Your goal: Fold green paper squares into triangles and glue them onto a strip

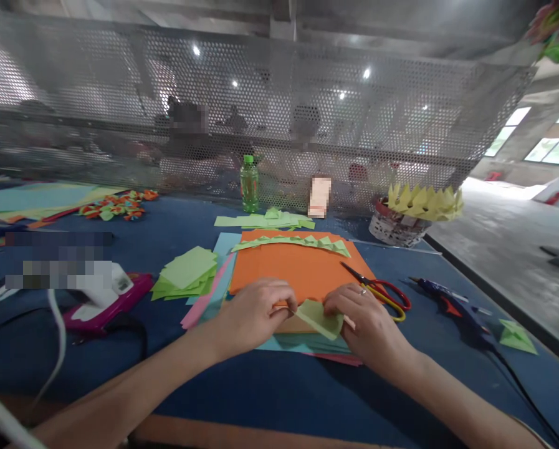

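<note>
A small piece of light green paper point(323, 318) is held between my two hands, above the near edge of a stack of coloured sheets. My left hand point(260, 312) pinches its left corner. With the fingers curled round its right side, my right hand point(358, 321) grips the same piece. On the orange sheet point(288, 265) atop the stack lies a green strip with folded points point(298, 241). Scissors point(377, 290) with red and yellow handles lie just beyond my right hand. To the left rests a pile of green paper pieces point(188, 273).
A glue gun point(457, 305) and a folded green piece point(517, 337) lie at right. Behind stand a green bottle point(250, 187) and a basket point(396, 224) with a yellow paper crown point(426, 201). A pink power strip point(106, 305) with cables is at left. A perforated screen point(260, 112) borders the back.
</note>
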A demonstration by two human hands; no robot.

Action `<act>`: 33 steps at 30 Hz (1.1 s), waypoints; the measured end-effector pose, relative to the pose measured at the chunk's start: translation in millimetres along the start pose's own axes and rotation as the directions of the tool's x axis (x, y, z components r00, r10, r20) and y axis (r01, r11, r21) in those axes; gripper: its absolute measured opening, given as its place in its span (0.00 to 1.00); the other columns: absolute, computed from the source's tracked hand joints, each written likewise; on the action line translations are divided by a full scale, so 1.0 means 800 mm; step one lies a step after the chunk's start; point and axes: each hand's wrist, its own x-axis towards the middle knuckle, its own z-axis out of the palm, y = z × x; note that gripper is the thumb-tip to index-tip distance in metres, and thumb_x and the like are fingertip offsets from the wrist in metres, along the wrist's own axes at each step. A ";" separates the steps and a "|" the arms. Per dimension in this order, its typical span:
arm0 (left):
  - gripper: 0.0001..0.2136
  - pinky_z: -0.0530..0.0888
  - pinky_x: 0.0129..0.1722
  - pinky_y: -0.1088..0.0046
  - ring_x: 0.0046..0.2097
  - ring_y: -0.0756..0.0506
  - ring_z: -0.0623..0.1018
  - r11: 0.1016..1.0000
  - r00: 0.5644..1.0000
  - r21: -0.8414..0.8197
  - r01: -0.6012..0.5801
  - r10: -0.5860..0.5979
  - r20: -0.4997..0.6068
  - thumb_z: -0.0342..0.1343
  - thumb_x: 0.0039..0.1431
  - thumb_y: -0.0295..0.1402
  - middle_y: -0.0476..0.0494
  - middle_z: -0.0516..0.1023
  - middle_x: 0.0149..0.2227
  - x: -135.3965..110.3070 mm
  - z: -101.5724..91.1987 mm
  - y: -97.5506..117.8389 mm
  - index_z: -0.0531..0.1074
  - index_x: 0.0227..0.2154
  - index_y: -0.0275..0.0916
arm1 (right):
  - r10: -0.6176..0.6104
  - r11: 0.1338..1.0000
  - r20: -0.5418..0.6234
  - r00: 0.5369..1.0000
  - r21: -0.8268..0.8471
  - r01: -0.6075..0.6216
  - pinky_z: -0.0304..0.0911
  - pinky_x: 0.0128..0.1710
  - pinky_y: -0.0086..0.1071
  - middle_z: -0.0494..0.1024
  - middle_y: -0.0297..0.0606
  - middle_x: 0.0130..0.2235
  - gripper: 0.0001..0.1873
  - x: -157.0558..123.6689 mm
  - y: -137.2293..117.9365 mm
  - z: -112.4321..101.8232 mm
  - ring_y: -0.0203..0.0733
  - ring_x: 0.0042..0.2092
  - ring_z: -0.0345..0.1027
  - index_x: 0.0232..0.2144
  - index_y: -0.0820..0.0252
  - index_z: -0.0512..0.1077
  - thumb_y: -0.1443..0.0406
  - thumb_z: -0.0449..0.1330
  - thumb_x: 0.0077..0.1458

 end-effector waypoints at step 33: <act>0.12 0.67 0.46 0.61 0.44 0.40 0.76 0.922 0.964 0.289 -0.256 0.219 0.152 0.46 0.67 0.21 0.39 0.78 0.43 -0.032 0.016 -0.007 0.73 0.37 0.37 | 0.135 0.988 0.184 0.974 -0.102 -0.118 0.66 0.46 0.42 0.79 0.42 0.42 0.11 -0.037 -0.010 -0.033 0.47 0.45 0.71 0.41 0.57 0.74 0.72 0.52 0.66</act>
